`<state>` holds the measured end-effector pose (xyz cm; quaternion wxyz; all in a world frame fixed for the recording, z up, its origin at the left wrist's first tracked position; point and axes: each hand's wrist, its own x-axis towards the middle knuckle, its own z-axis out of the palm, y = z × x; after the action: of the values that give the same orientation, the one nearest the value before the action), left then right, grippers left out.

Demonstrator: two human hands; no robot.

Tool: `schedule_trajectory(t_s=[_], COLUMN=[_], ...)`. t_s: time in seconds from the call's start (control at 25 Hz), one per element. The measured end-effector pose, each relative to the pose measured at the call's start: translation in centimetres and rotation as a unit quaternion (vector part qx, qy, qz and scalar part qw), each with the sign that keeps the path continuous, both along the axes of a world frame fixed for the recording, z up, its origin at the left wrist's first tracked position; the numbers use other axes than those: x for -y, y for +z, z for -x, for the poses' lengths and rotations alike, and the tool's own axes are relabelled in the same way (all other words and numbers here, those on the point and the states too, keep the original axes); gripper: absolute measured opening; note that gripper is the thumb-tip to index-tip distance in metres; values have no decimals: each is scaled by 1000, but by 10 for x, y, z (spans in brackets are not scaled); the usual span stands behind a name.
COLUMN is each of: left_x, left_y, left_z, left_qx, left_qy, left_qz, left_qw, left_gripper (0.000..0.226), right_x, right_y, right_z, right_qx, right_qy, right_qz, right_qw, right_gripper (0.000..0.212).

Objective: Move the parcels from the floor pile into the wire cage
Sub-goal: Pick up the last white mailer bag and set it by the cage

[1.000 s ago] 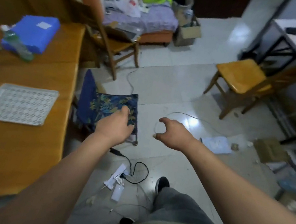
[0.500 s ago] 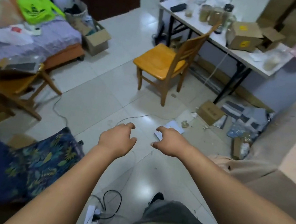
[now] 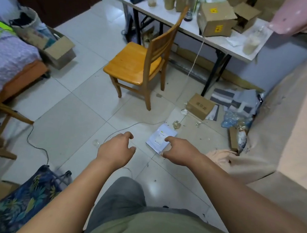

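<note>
Both hands are out in front and empty: the left hand hangs over bare floor tile with its fingers loosely curled, and the right hand sits a little apart from it, fingers loosely hooked, holding nothing.

From the head camera, the right hand covers the near corner of a flat white plastic mailer parcel lying alone on the pale tiled floor. It looks to be above the parcel, not on it, though I can't say for sure. Beyond that, near the beige sofa, a small brown cardboard box sits on the floor just beside a heap of grey and striped mailer bags. That's the pile. A yellow wooden chair stands well left of it, in front of a white folding table. The wire cage I can't pick out anywhere.

My read: this is the reach for a pickup, nothing gripped yet. Next, the person needs to bend low, slide fingers under that thin mailer's edge, since it lies flat, then turn and find the cage.
</note>
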<state>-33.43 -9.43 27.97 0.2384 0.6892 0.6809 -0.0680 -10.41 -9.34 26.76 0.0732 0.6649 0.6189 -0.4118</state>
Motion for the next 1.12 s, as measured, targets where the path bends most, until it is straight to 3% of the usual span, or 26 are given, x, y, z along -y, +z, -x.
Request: schedule_trajectory(t_s=[0.32, 0.64, 0.88, 1.12], left_x=[-157, -297, -334, -345], left_y=[-59, -155, -293, -458], left_z=[-13, -50, -68, -74], left_qx=[5, 13, 89, 81], left_qy=[-131, -250, -144, -127], left_qz=[27, 100, 160, 164], left_qw=[991, 963, 973, 975], left_gripper=[66, 93, 104, 104], right_x=[-97, -190, -206, -233], right_y=[-55, -151, -285, -452], right_z=[-8, -20, -38, -54], right_qx=[-31, -72, -98, -91], right_qy=[-124, -299, -342, -332], right_qz=[35, 35, 49, 60], right_qw=[991, 951, 933, 937], right_gripper=[84, 100, 105, 104])
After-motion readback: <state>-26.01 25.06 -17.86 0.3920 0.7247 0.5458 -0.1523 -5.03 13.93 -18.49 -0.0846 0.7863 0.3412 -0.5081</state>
